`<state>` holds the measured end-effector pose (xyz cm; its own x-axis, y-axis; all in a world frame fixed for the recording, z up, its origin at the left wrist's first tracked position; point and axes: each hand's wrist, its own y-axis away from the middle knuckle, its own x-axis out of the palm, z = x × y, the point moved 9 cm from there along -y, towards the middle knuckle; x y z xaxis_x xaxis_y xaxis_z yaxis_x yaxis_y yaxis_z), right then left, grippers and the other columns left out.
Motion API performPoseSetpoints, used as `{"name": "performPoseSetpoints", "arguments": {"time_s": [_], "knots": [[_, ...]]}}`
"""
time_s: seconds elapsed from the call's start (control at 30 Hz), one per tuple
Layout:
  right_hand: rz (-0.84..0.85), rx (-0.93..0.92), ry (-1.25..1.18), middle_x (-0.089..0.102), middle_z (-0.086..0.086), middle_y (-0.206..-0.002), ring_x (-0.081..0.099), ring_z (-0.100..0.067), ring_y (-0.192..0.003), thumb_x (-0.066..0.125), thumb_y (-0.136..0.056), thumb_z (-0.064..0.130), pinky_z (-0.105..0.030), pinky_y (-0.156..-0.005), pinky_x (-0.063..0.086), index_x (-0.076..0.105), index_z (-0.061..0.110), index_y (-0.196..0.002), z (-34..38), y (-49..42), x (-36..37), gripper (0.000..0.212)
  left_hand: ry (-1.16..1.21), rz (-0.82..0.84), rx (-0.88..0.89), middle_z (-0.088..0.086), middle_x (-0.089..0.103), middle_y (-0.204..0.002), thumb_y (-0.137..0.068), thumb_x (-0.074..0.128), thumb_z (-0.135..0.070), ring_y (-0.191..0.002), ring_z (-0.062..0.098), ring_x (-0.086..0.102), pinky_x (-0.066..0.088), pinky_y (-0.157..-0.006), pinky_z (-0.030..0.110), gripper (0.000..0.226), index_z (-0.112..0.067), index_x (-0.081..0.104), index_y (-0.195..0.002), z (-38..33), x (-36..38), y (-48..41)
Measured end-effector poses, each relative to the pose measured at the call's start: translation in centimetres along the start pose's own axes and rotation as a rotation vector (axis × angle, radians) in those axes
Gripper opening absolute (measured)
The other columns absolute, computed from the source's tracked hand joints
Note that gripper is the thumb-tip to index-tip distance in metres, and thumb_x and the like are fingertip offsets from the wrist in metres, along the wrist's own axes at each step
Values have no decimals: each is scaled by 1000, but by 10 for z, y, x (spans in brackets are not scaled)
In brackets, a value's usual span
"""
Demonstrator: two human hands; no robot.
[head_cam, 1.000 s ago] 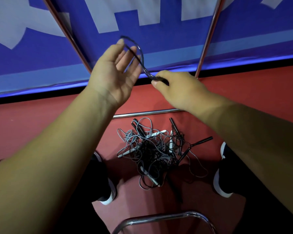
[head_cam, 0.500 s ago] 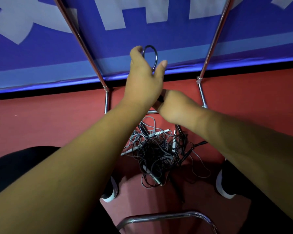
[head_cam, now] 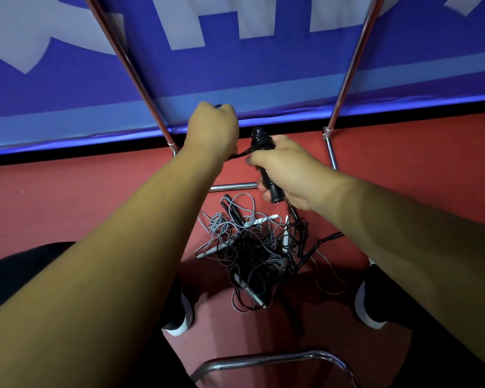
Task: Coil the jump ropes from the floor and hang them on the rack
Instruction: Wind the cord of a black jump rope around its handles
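Since half a second ago the left hand (head_cam: 212, 133) has dropped from its raised, spread pose and curled into a fist, and the open loop it carried has been drawn in. It now sits just above centre of the frame, fingers closed round the black jump rope (head_cam: 239, 154), a sliver of which shows at the top of the fist. A short taut strand runs from under this fist to the right hand (head_cam: 287, 170), just beside it to the lower right. The right hand grips the rope's handles (head_cam: 273, 193) upright, thumb and fingers wrapped round them. The cord is wound in tight turns round their top end, and the ridged black lower end sticks out below the palm.

Beneath both hands, at frame centre, lies the pile of jump ropes (head_cam: 252, 247) on the red floor (head_cam: 67, 197). It is a loose tangle of thin black and grey cords with slim white and black handles.

The rack (head_cam: 140, 77) is polished chrome tubing. Two slanted uprights rise to the top edge, a low crossbar passes behind the right hand, and a curved bar lies at bottom centre. Behind it hangs a glossy blue banner (head_cam: 263, 65) with white shapes. Dark shoes (head_cam: 179, 317) with white soles flank the pile.
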<state>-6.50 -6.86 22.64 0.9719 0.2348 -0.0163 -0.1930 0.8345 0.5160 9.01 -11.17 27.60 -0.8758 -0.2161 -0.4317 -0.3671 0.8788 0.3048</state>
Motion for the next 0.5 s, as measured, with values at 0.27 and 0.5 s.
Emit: {"name": "performPoseSetpoints", "arguments": {"time_s": [0.27,0.5], "knots": [[-26,-53,-136,52,-4,-78,47,-21,-47,58,-97,70,-25,-48,32,61,31,-104,17,14,-3,40,194,238,-63,-1,40,-66,-109,37,-50,-38,14,33,36,-45,18,34,-28,49,-132,-3,20,12],[-103,-145,-193,52,-8,-75,44,-20,-43,53,-105,54,-24,-48,29,61,27,-94,33,15,-12,31,450,360,-162,-4,49,-62,-101,53,-25,-44,13,25,30,-47,20,15,-21,63,-91,-2,34,25]]}}
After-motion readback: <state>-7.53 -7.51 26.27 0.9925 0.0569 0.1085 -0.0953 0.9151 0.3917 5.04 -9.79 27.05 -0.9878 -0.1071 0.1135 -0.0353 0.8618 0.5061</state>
